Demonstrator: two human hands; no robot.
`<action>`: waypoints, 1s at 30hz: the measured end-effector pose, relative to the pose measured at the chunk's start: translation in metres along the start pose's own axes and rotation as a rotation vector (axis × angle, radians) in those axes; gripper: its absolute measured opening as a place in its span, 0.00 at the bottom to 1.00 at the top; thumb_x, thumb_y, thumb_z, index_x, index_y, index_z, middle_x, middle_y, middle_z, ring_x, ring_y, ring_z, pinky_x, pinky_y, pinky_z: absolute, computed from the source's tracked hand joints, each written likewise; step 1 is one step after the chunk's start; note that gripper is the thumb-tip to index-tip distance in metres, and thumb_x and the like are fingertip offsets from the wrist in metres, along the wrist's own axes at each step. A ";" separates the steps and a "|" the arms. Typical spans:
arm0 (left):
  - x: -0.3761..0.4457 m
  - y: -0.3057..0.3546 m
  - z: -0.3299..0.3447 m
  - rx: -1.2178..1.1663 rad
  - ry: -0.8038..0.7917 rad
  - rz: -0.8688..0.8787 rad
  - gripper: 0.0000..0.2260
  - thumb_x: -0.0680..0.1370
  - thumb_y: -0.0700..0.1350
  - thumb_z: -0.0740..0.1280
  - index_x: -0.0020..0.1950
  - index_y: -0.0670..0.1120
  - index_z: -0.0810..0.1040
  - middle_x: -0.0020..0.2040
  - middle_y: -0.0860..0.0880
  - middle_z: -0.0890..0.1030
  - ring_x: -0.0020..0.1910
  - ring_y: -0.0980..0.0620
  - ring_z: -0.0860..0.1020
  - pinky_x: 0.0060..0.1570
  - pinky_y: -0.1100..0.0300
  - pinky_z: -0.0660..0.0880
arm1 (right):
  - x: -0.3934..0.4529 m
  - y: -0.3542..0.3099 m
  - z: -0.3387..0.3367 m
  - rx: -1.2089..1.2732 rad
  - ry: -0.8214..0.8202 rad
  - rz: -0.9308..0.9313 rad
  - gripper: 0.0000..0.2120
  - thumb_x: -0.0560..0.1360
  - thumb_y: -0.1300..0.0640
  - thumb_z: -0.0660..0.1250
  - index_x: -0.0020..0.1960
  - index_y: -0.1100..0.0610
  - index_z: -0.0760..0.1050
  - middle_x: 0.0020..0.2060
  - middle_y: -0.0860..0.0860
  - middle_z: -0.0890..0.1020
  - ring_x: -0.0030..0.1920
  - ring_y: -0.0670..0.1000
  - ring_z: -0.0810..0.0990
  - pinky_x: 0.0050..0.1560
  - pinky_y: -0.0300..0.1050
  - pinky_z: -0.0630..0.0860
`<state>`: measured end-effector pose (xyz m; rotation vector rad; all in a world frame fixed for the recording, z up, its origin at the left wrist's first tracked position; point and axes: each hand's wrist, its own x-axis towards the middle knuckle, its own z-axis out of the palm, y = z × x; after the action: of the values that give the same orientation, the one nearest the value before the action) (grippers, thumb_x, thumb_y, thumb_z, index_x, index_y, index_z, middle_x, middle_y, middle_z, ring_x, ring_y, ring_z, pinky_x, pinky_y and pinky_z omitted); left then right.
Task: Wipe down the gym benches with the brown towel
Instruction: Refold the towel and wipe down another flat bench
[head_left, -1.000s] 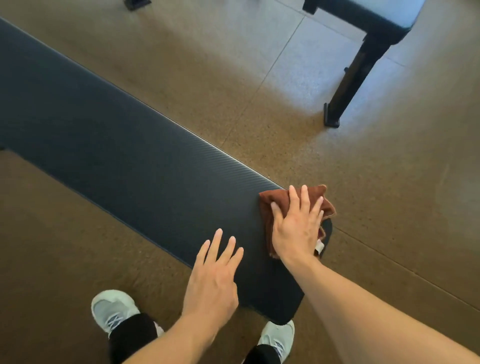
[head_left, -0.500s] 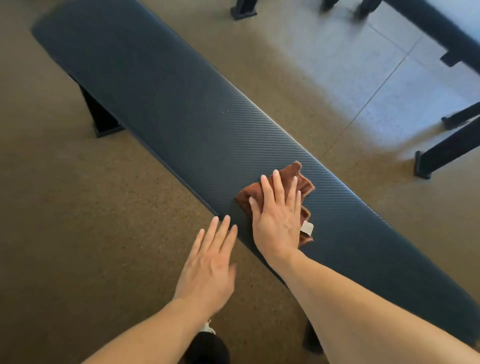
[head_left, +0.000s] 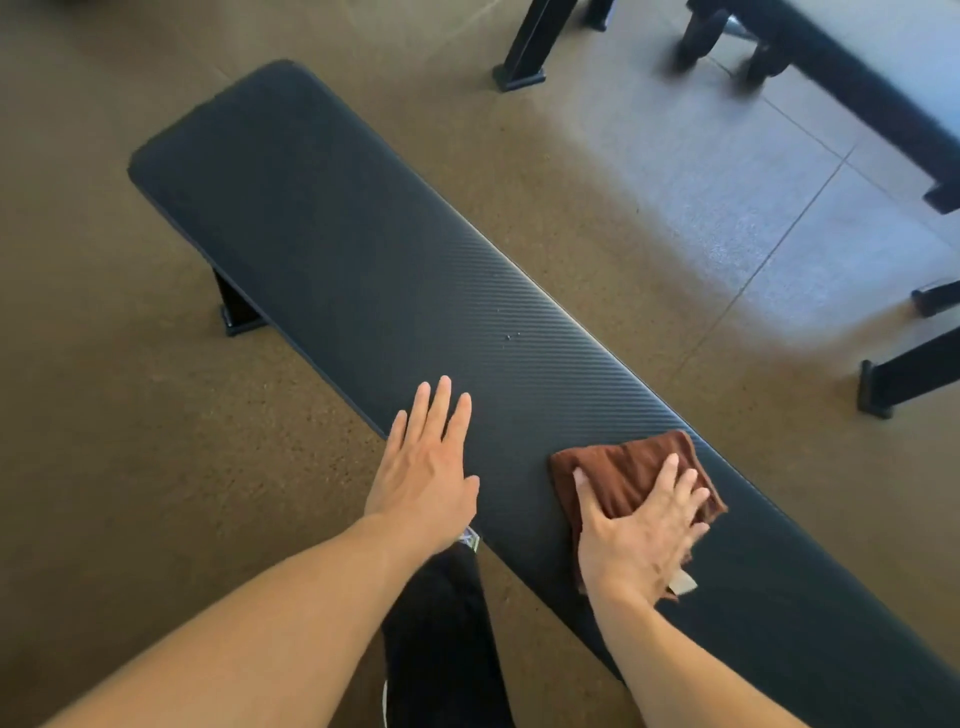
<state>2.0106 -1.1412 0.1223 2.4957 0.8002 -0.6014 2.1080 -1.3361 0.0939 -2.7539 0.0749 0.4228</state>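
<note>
Running from the upper left of the frame down to the lower right, the long black bench (head_left: 363, 270) fills most of the view, its ribbed pad bare except for the cloth and two hands near the lower middle. Judging by where the cloth sits, the wiping is under way on this bench but not finished: the whole stretch of pad toward the upper left lies beyond the cloth, with a few pale specks (head_left: 511, 335) on it just past the middle, and nothing in the pad's look tells which parts are already clean. Other benches, seen only as dark frames and legs (head_left: 524, 47) along the top and right edges, would be left to do as well, if the task takes them in. Next in size, the right hand (head_left: 636, 535) lies flat on the brown towel (head_left: 631, 470), fingers spread and straight, pressing it to the pad near the far edge, not gripping it. The left hand (head_left: 423, 473) is also flat and open, fingers together, at the near edge of the pad and holding nothing. A small pale tag (head_left: 681, 583) sticks out from the towel beside the right wrist.
</note>
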 end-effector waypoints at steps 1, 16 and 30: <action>0.016 -0.006 -0.011 0.026 0.001 -0.005 0.40 0.83 0.56 0.61 0.83 0.49 0.35 0.81 0.47 0.30 0.80 0.46 0.31 0.81 0.47 0.41 | 0.002 -0.003 0.003 -0.020 0.004 0.008 0.54 0.70 0.23 0.57 0.85 0.52 0.45 0.84 0.53 0.49 0.84 0.53 0.41 0.82 0.54 0.36; 0.142 -0.066 -0.064 0.111 0.048 -0.199 0.38 0.78 0.69 0.37 0.76 0.49 0.22 0.79 0.44 0.26 0.79 0.44 0.28 0.79 0.43 0.38 | 0.091 -0.204 0.066 -0.090 -0.007 -0.249 0.42 0.79 0.32 0.60 0.84 0.51 0.51 0.84 0.53 0.53 0.84 0.54 0.46 0.82 0.60 0.42; 0.139 -0.075 -0.057 0.228 0.042 -0.087 0.41 0.81 0.68 0.43 0.82 0.40 0.37 0.82 0.35 0.38 0.81 0.35 0.39 0.77 0.33 0.51 | 0.121 -0.157 0.029 -0.094 0.013 -0.064 0.37 0.78 0.30 0.60 0.78 0.52 0.67 0.68 0.51 0.78 0.72 0.56 0.71 0.75 0.59 0.64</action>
<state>2.0815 -0.9961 0.0740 2.6979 0.9056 -0.7079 2.2316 -1.1786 0.0841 -2.8429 -0.0310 0.4014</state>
